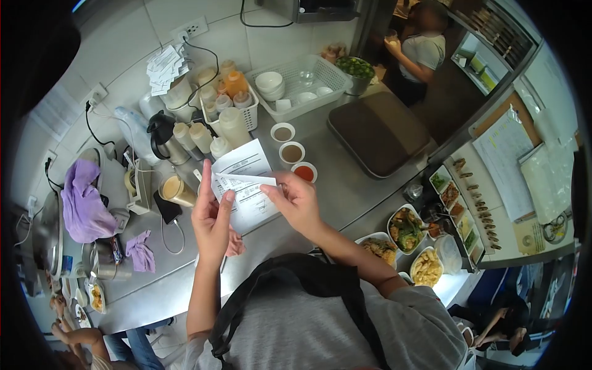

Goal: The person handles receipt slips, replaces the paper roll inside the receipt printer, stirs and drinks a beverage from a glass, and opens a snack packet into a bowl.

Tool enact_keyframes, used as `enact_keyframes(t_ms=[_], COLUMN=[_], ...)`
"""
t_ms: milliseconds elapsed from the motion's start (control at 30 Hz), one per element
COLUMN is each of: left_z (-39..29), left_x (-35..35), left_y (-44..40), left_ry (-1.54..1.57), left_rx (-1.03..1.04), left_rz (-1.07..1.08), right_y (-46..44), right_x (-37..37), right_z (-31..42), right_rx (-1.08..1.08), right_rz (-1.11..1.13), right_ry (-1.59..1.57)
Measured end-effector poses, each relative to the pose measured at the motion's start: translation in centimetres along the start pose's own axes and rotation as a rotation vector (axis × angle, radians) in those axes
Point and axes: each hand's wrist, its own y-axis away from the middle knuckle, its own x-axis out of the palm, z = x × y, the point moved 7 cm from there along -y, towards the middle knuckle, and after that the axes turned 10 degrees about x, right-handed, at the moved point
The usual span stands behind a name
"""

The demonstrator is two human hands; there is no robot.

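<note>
Between my two hands is a printed paper slip (246, 190), its top edge folded over toward me. My left hand (213, 216) holds the slip's left side between thumb and fingers. Thumb and bent fingers of my right hand (295, 198) pinch its right edge. Behind it, another printed white sheet (254, 216) shows around the slip; whether the two are joined I cannot tell. Just past the papers stand small bowls of brown sauce (291, 153) and red sauce (304, 173). A pinkish shape (235, 242) beside my left wrist is unclear.
Squeeze bottles (233, 126) and a white basket with bowls (320, 105) line the back. A dark lidded tray (379, 132) sits right of centre. Plated food (407, 228) stands near my right elbow. A person (420, 52) is beyond the doorway; others are at the lower corners.
</note>
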Motion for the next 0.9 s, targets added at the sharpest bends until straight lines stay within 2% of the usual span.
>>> enact_keyframes(t_ms=[67,133,233,300,367,500,600,833,900], left_z=[-0.4,-0.4,0.3,-0.3,-2.0,-5.1,-5.9,-7.1,-7.2], left_x=[0.3,0.4,0.3,0.4,0.5,0.6,1.1,0.6,0.8], left_y=[-0.1,0.0,0.3,0.1,-0.5,-1.1,-1.0,-0.2,-0.4], left_ry=[0.037,0.089,-0.104,-0.222,-0.374,-0.68,-0.701,-0.817,-0.785], left_rx=[0.039,0.024,-0.051,-0.021,0.156,0.352,0.503,0.755,0.673], left_rz=[-0.029,-0.045,0.108,0.112,0.072,0.139,0.198,0.048,0.076], right_y=[-0.2,-0.3,0.3,0.2,0.2,0.2,0.1,0.0,0.1], right_x=[0.3,0.8,1.5,1.5,1.3,1.5,1.8,1.8,1.6], right_z=[0.3,-0.1,-0.6,-0.6,-0.3,0.8,1.9,3.6,3.6], right_rx=[0.017,0.13,0.268,0.232,0.175,0.064,0.039,-0.066,-0.075], right_rz=[0.0,0.098,0.223,0.196,0.184,0.183,0.214,0.188,0.193], right_ry=[-0.08,-0.17,-0.125,-0.061,0.031,0.214,0.32,0.276,0.337])
